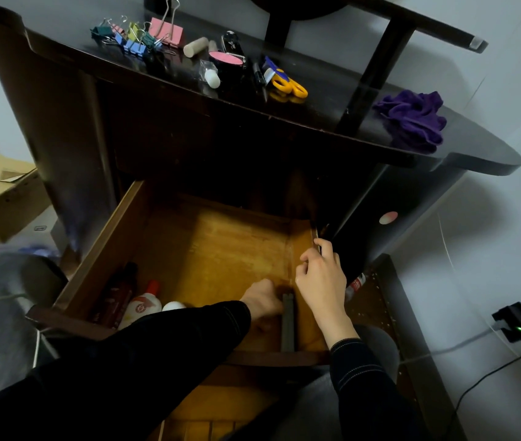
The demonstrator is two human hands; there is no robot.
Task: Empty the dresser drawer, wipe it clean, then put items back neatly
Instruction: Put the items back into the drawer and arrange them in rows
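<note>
While bottles (pixel 143 306) lie in the drawer (pixel 221 249), left hand (pixel 261 300) grips a grey bar (pixel 288 324), right hand (pixel 322 278) its wall.

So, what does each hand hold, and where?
Left hand seems to grip the dark grey bar at its far end; right hand holds the drawer's right wall at its top edge.

i see the drawer (pixel 208 249) pulled open. the left hand (pixel 262 302) curls against a dark grey bar (pixel 288 326) at 5 o'clock inside; the right hand (pixel 321 275) grips its 3 o'clock wall. bottles (pixel 143 305) lie at 7 o'clock.
</note>
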